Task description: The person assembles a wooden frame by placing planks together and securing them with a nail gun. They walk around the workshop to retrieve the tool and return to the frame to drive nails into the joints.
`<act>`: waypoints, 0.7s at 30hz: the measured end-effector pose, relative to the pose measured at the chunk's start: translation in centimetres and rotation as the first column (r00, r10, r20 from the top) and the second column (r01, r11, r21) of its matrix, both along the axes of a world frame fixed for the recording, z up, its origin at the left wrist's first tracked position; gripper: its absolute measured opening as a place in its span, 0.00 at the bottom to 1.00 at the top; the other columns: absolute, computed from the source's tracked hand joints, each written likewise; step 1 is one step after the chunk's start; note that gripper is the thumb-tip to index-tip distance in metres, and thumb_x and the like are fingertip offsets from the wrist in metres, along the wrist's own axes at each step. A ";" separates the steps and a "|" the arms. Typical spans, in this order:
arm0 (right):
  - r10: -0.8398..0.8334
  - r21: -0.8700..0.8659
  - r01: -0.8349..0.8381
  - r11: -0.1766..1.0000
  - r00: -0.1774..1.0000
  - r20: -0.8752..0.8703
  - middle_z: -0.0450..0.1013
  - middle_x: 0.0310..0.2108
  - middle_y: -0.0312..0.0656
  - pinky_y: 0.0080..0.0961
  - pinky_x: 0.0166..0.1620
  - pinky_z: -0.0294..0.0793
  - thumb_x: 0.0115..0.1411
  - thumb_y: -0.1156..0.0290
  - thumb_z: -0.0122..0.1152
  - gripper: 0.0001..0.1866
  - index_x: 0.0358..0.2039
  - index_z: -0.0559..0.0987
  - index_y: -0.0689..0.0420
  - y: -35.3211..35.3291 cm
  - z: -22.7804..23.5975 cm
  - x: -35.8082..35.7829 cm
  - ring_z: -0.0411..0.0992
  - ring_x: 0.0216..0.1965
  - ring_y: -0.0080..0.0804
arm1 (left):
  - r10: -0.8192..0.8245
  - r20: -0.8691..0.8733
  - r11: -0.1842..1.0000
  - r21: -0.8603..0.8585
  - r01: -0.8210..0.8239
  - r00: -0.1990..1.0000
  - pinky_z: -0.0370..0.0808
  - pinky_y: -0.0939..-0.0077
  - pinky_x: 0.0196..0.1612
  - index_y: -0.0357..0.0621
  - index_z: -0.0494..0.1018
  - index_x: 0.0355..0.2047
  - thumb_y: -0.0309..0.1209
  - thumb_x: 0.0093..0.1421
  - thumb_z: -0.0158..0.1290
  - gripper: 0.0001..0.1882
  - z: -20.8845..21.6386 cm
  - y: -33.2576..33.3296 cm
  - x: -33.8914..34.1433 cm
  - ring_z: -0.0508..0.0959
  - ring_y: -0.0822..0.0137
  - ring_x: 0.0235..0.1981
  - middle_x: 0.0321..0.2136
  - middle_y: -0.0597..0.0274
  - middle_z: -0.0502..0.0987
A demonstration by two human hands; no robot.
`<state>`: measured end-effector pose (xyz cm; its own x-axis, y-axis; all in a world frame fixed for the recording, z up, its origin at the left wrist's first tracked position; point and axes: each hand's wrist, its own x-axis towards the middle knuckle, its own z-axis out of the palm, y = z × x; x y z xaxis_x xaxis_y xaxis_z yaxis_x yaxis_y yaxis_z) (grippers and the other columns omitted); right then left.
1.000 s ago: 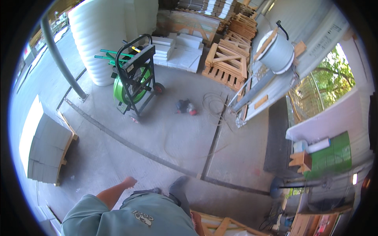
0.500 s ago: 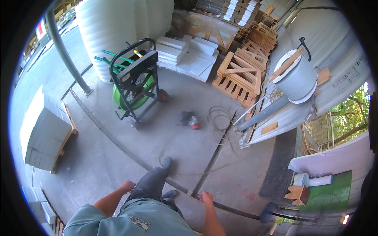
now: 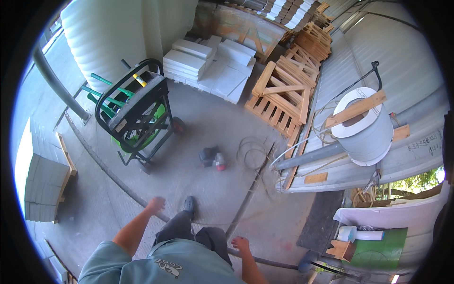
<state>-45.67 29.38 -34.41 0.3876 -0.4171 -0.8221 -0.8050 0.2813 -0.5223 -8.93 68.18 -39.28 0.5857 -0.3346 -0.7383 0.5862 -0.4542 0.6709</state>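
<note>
Tool (image 3: 209,156), dark with red end; left hand (image 3: 155,204), right hand (image 3: 241,244) empty, loosely spread.

A grey concrete floor (image 3: 203,113), crossed by a long dark seam (image 3: 113,178), meets a pale grey corrugated metal wall (image 3: 397,47) on the right. A round grey metal post (image 3: 56,85) stands at left, bright daylight beyond it. Sunlit green foliage (image 3: 425,180) shows through an opening near the right edge.

The cart (image 3: 137,104) is black and green, the slabs (image 3: 221,74) white.
</note>
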 end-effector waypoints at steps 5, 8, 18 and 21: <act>-0.104 0.039 0.108 0.993 0.991 -0.083 0.77 0.40 0.48 0.32 0.36 0.78 0.61 0.62 0.54 0.19 0.45 0.74 0.65 -4.4 0.8 6.8 0.78 0.35 0.37 | 0.116 -0.017 0.993 0.010 -0.116 0.993 0.76 0.67 0.26 0.34 0.73 0.44 0.39 0.62 0.45 0.20 0.6 -3.1 3.1 0.81 0.62 0.28 0.33 0.52 0.79; 0.007 0.060 -0.003 0.998 0.997 -0.081 0.77 0.40 0.48 0.32 0.36 0.78 0.62 0.62 0.55 0.20 0.46 0.73 0.65 -6.6 0.9 11.8 0.78 0.35 0.37 | 0.127 -0.098 0.991 0.060 -0.122 0.987 0.77 0.66 0.27 0.33 0.72 0.46 0.37 0.62 0.45 0.20 0.2 -1.4 1.2 0.81 0.60 0.28 0.35 0.51 0.79; 0.367 0.206 -0.335 0.920 0.918 -0.149 0.77 0.41 0.47 0.32 0.37 0.78 0.64 0.59 0.55 0.22 0.51 0.72 0.62 -10.3 -9.1 28.7 0.78 0.38 0.35 | 0.449 -0.069 0.841 0.370 -0.395 0.891 0.76 0.69 0.25 0.31 0.71 0.47 0.36 0.63 0.45 0.20 0.7 -2.2 -8.3 0.80 0.62 0.23 0.32 0.50 0.80; 0.390 0.229 -0.349 0.909 0.905 -0.170 0.77 0.41 0.47 0.33 0.37 0.78 0.63 0.59 0.55 0.23 0.52 0.71 0.63 -10.9 -14.7 33.3 0.78 0.38 0.36 | 0.408 0.002 0.809 0.463 -0.362 0.913 0.76 0.69 0.25 0.32 0.72 0.47 0.36 0.64 0.45 0.19 -1.2 -7.4 -8.5 0.79 0.65 0.20 0.30 0.52 0.80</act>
<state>-12.37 18.48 -49.08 0.2957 -0.1067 -0.9493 -0.9540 0.0185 -0.2992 -17.43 60.81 -40.49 0.5177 0.2812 -0.8080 0.8254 -0.4127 0.3852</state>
